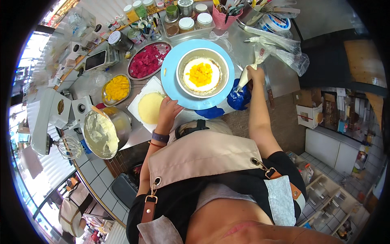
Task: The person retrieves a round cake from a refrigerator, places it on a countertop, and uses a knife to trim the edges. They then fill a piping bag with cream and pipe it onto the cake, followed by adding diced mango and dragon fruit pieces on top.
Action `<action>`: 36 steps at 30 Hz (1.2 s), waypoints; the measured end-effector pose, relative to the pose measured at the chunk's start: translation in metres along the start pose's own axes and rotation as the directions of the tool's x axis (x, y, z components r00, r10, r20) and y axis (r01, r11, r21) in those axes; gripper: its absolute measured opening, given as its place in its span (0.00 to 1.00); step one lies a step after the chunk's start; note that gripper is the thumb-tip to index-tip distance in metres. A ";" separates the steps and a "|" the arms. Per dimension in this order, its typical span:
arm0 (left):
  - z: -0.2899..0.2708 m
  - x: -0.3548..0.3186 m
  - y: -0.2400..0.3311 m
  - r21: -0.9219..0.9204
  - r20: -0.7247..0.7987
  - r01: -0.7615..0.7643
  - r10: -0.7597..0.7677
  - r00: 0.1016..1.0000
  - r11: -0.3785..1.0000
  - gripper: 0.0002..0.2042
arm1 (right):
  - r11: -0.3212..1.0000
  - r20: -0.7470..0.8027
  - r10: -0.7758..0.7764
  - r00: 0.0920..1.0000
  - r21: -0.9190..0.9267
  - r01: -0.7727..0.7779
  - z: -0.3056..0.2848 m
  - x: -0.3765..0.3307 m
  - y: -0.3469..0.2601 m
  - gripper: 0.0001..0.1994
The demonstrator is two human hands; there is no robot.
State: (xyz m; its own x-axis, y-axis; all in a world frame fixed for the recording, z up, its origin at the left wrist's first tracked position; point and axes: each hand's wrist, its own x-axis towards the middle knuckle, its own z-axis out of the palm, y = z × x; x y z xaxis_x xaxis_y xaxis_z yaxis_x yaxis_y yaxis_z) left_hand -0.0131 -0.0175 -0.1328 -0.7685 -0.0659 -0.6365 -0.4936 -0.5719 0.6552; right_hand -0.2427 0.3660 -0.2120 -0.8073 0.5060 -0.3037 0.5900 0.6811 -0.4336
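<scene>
Steel worktop (pixel 286 81), crowded, with the blue disc (pixel 169 61) as our landmark. On the disc: one round metal pan (pixel 223 75), holding white cream (pixel 210 84) topped with a heap of yellow cubes (pixel 201 74).

Hands: two, apart, one to each side of the disc's near edge. Our right hand (pixel 255 75), just right of the disc, is closed round a filled piping bag (pixel 251 67), slanted, its tip pointing down over a blue crumpled piece (pixel 237 99) smeared with white. Our left hand (pixel 167 112) has its fingers at the disc's near-left rim, loosely spread and gripping nothing; whether they press on the rim we cannot tell.

Left of the disc: one pale yellow sponge round (pixel 149 107) on a white board (pixel 135 106), just beside; one oval tray (pixel 130 73) of magenta cubes; farther out, one smaller oval tray (pixel 104 97) of yellow cubes; well apart and nearer us, one metal mixing bowl (pixel 124 124) coated with cream, next to a mixer (pixel 61 110).

Beyond the disc: lidded jars (pixel 186 24) in a tray; one pink basket (pixel 224 19) of tools. Beyond it to the right: more clear piping bags (pixel 286 44), lying flat.
</scene>
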 end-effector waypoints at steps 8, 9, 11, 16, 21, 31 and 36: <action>-0.005 0.001 -0.007 -0.070 -0.017 -0.025 0.024 1.000 0.997 0.22 | 0.174 0.127 0.015 0.992 0.976 -0.127 -0.071 -0.019 0.032 0.16; -0.007 -0.001 -0.009 -0.078 -0.036 -0.035 0.032 0.999 0.996 0.22 | 0.140 0.113 -0.035 0.993 0.984 -0.107 -0.098 -0.025 0.028 0.17; -0.009 0.001 -0.013 -0.093 -0.063 -0.044 0.038 0.997 0.995 0.22 | -0.229 0.028 -0.440 0.897 0.963 -0.142 -0.152 -0.034 0.025 0.21; -0.002 0.005 -0.013 -0.091 -0.071 -0.052 0.046 0.996 0.995 0.19 | -0.397 -0.136 -0.781 0.609 0.861 -0.317 -0.202 -0.127 -0.078 0.18; -0.013 0.007 -0.021 -0.184 -0.083 -0.072 0.058 0.995 0.980 0.23 | 0.034 -0.075 -0.907 0.414 0.967 0.251 -0.118 -0.184 -0.143 0.31; -0.003 -0.002 -0.018 -0.202 -0.128 -0.113 0.089 0.988 0.973 0.16 | 0.137 -0.019 -0.936 0.352 0.900 0.413 -0.073 -0.237 -0.172 0.30; -0.005 -0.002 -0.017 -0.220 -0.103 -0.109 0.088 0.991 0.969 0.17 | 0.068 -0.121 -0.915 0.384 0.894 0.443 -0.060 -0.228 -0.198 0.29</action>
State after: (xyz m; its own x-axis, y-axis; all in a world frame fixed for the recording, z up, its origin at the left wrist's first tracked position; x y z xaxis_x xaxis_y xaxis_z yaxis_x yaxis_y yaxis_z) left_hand -0.0008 -0.0121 -0.1447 -0.7627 -0.2000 -0.6151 -0.3051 -0.7273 0.6148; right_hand -0.1746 0.1477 -0.0066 -0.8486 -0.3654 0.3826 -0.3288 -0.2024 -0.9225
